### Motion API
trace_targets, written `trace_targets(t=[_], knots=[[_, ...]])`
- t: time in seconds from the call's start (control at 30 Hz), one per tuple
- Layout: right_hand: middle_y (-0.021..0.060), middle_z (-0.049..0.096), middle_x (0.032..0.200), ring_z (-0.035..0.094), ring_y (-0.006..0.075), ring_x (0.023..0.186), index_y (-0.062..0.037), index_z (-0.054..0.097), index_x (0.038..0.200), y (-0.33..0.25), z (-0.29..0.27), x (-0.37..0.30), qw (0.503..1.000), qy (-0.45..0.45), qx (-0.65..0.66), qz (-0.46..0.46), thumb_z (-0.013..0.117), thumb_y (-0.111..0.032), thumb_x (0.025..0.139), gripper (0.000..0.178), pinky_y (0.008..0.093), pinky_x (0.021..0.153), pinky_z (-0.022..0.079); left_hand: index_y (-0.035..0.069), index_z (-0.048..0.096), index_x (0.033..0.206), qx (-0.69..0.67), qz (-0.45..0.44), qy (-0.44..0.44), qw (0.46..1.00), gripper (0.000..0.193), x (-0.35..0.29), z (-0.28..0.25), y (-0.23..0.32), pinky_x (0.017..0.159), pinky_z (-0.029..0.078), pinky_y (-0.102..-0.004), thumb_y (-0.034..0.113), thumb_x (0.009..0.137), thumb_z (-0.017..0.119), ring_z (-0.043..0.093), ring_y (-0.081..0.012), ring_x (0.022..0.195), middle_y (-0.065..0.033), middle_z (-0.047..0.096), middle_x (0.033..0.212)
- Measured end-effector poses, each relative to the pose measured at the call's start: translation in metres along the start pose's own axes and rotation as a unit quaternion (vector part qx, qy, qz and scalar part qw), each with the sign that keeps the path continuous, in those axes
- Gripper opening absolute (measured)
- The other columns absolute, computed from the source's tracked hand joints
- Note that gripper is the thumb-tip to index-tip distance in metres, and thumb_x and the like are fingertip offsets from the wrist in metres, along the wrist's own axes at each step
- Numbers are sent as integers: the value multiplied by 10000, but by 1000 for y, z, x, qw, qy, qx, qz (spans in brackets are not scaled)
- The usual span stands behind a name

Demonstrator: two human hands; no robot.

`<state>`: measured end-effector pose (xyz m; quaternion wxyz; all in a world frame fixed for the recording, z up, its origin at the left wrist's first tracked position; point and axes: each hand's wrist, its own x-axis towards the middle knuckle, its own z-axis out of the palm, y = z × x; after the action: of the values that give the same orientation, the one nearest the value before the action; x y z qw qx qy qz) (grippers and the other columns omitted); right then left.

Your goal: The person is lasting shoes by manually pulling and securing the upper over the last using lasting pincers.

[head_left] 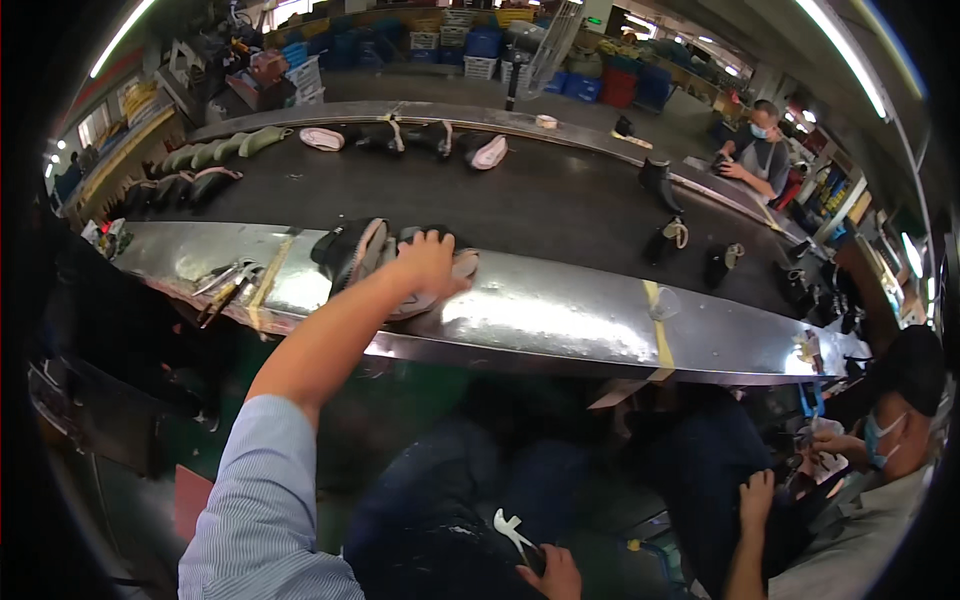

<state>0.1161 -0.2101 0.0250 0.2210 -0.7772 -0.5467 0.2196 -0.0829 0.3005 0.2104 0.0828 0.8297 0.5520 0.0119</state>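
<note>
My left arm reaches out to the metal ledge [560, 310]. There my left hand [432, 265] has its fingers curled over a dark shoe [415, 303] with a pale underside, which it mostly covers. Just left of it a black shoe [345, 250] with a light bottom edge rests on the ledge, tilted. Low over my lap, my right hand [553, 577] is closed around the handle of a hammer [510, 525], its pale metal head pointing up and left.
Pliers-like tools [232, 284] lie on the ledge at left. Beyond it, a dark conveyor belt [560, 200] carries several shoes and green shoe forms [230, 147]. A co-worker's hand [757, 500] is close on my right; another person [760, 150] works across the belt.
</note>
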Motion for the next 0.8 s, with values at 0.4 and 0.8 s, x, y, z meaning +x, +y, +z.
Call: trace_targets(t=[0.4,0.8], knots=[[96,663,1049,640,187,922,16,575,1215,75,15,-6,821,-52,530,207,728,-244,847,476,296,835,513,-14,557,1316,-186,23,-35,982,735,57,2,-36,1029,429,-374,424,757,749,572,-327,1204,-229,603,1284],[121,608,1229,612,215,1070,-17,457,1302,-27,-16,87,923,13,384,-12,873,-325,723,776,373,897,513,18,451,1438,-646,119,-116,745,790,-186,145,89,1139,306,-397,290,743,710,405,-270,1388,-174,472,1454]])
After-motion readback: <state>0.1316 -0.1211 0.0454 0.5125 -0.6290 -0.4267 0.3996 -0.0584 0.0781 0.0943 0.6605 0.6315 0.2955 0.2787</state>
